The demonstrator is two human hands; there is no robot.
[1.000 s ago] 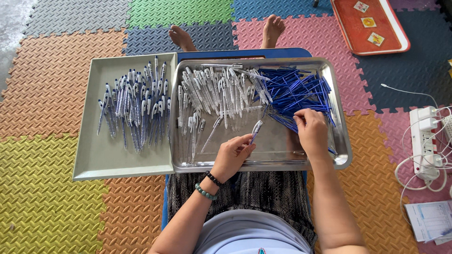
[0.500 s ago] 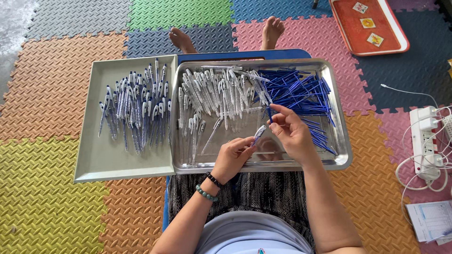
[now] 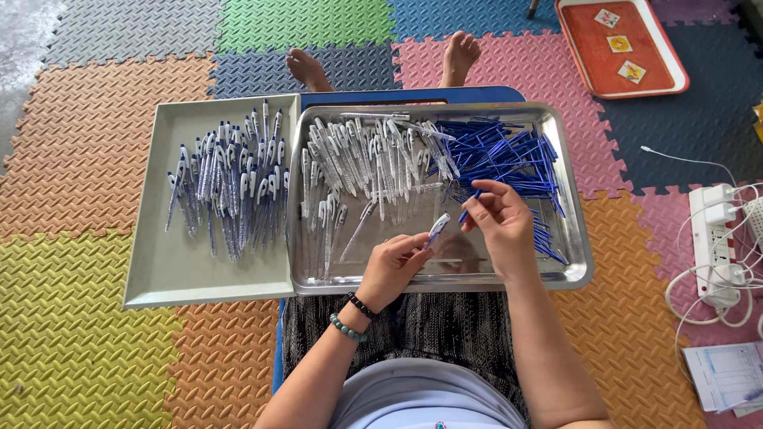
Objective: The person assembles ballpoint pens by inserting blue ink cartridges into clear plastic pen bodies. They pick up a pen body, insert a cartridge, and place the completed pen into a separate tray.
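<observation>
Left hand (image 3: 393, 266) pinching pen barrel (image 3: 438, 228); right hand (image 3: 501, 218) pinching blue refill (image 3: 469, 216).

1. Bright, even daylight fills the scene; colours on the foam floor mats (image 3: 95, 183) read clearly.
2. The top left corner is palest, washed nearly white, so light seems to come from that side.
3. Shadows are soft: a faint one lies under the hands on the steel tray (image 3: 445, 274) (its floor mirrors them dimly).
4. The tray rim shows mild glare.
5. Focus is sharp throughout, no motion blur.
6. Straight edges bow slightly toward the frame's borders.
</observation>
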